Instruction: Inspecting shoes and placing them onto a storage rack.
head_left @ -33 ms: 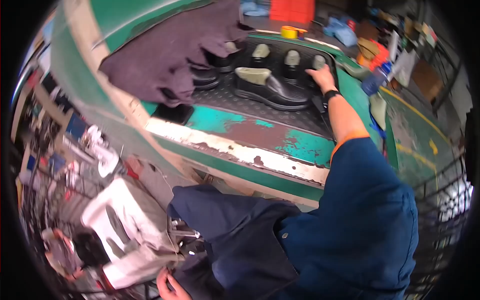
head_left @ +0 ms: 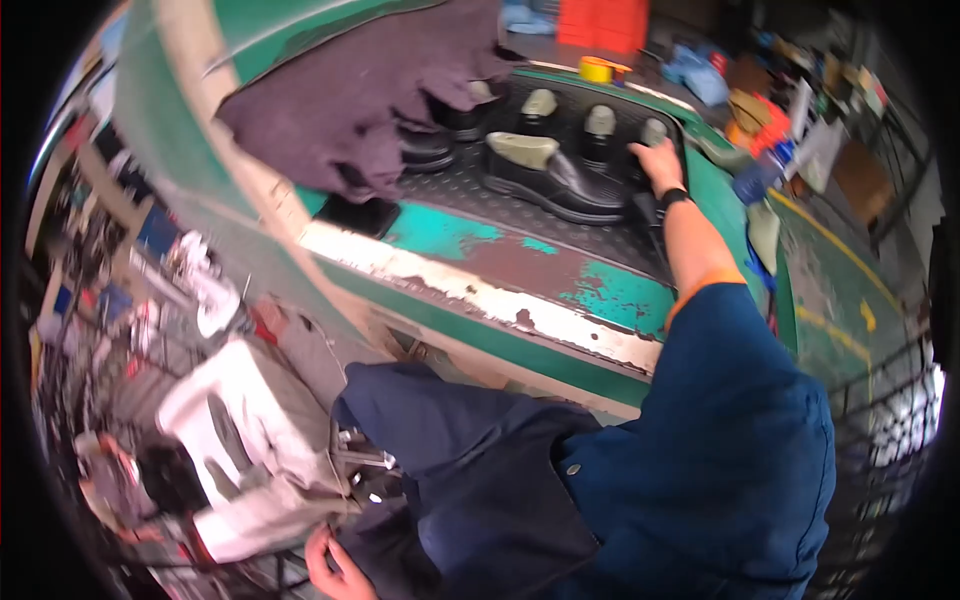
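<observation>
Only the view shifts: right hand [head_left: 660,165] reaches the far-right shoe [head_left: 653,131], grip unclear; near-left, left hand's [head_left: 340,568] fingers curl, hold unclear; other shoes [head_left: 572,187] rest untouched.

Worn green floor [head_left: 822,278], yellow lines [head_left: 833,334]; dark wire rack [head_left: 885,425] right.

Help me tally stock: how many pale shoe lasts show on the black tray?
5: front last in the sideways black shoe; behind it, left last, middle last, right last by the right hand; fifth last at the purple cloth, which may hide more.
</observation>
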`<state>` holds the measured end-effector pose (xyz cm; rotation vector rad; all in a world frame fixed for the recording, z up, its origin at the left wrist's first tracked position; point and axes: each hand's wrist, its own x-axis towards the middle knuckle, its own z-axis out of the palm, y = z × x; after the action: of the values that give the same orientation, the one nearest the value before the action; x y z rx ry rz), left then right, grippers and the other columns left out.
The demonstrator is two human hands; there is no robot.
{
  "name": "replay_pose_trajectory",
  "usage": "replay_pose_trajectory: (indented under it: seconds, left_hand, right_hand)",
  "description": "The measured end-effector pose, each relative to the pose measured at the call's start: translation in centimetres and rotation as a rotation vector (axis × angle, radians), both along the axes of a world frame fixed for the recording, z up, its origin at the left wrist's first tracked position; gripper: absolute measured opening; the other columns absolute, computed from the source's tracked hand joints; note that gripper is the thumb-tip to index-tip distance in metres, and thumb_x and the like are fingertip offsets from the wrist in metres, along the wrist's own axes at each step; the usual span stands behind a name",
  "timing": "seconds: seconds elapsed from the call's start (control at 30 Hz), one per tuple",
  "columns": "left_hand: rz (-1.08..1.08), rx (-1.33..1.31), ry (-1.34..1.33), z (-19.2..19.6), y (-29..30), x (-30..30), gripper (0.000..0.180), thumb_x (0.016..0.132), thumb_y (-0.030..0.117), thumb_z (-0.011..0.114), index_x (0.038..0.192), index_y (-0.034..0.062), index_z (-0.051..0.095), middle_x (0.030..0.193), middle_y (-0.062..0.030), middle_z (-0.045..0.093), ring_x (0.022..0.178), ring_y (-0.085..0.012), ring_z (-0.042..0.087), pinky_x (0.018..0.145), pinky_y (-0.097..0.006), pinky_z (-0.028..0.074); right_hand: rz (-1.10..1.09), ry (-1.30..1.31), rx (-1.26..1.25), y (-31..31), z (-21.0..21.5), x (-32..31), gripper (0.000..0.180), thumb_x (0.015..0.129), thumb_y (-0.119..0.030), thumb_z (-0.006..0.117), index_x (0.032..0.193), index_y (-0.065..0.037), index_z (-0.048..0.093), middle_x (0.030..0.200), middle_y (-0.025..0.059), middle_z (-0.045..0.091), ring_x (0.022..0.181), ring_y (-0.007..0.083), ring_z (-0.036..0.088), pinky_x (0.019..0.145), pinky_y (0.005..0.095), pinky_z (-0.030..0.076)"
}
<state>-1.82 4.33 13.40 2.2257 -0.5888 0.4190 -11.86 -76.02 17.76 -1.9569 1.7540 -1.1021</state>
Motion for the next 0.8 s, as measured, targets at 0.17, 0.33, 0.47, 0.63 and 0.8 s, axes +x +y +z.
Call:
replay_pose_trajectory:
  seconds: [0.17, 0.33, 0.47, 0.63, 0.8]
  left_hand:
    - [-0.032, -0.301, 0.18, -1.9, -0.6, 1.2, 0.011, 0.087, -0.001, 0.06, 0.095, -0.0051, 0.066, 0.097, -0.0147, 0.071, 0.095, -0.0251, 0.066, 0.089, -0.034, 0.05]
    - [-0.335, -0.614, 0.431, 0.6, -4.5, 5.4, 0.035, 0.088, 0.003, 0.06, 0.123, 0.0005, 0.061, 0.121, -0.0086, 0.063, 0.106, -0.0179, 0.064, 0.088, -0.029, 0.049]
    - [-0.675, -0.826, 0.577, 3.1, -9.2, 7.8, 0.069, 0.093, 0.035, 0.061, 0.147, 0.0007, 0.035, 0.144, -0.0225, 0.044, 0.122, -0.0319, 0.057, 0.093, -0.038, 0.051]
    - [-1.011, -1.172, 0.844, 4.2, -13.4, 8.9, 0.096, 0.088, 0.054, 0.061, 0.157, 0.0065, 0.013, 0.149, -0.0223, 0.037, 0.128, -0.0343, 0.052, 0.097, -0.041, 0.05]
    - [-0.732, -1.187, 1.091, -0.4, -10.1, 3.4, 0.091, 0.092, 0.031, 0.059, 0.158, 0.0117, -0.002, 0.139, -0.0213, 0.048, 0.119, -0.0319, 0.057, 0.097, -0.047, 0.049]
  right_hand:
    - [0.236, -0.141, 0.072, -2.0, 2.7, -2.2, 0.054, 0.082, -0.043, 0.066, 0.115, -0.001, 0.068, 0.114, 0.0151, 0.068, 0.11, 0.0237, 0.062, 0.093, 0.0359, 0.046]
    - [0.675, -1.094, 0.536, 2.8, 12.2, -5.1, 0.039, 0.085, -0.021, 0.07, 0.119, -0.004, 0.063, 0.116, 0.0117, 0.067, 0.106, 0.0274, 0.065, 0.1, 0.0397, 0.049]
    - [0.968, -1.052, 0.418, 8.9, 21.7, -4.7, 0.043, 0.088, -0.024, 0.069, 0.122, 0.001, 0.061, 0.12, 0.0146, 0.066, 0.108, 0.0277, 0.064, 0.103, 0.0412, 0.048]
    - [1.552, -1.105, 0.619, 22.0, 21.6, 7.0, 0.04, 0.096, -0.028, 0.058, 0.124, 0.001, 0.06, 0.124, 0.0149, 0.064, 0.113, 0.0276, 0.062, 0.106, 0.0462, 0.042]
    - [1.764, -0.89, 1.026, 43.5, 0.6, 23.7, 0.034, 0.095, -0.028, 0.054, 0.111, 0.001, 0.063, 0.119, 0.0159, 0.066, 0.109, 0.028, 0.062, 0.1, 0.041, 0.046]
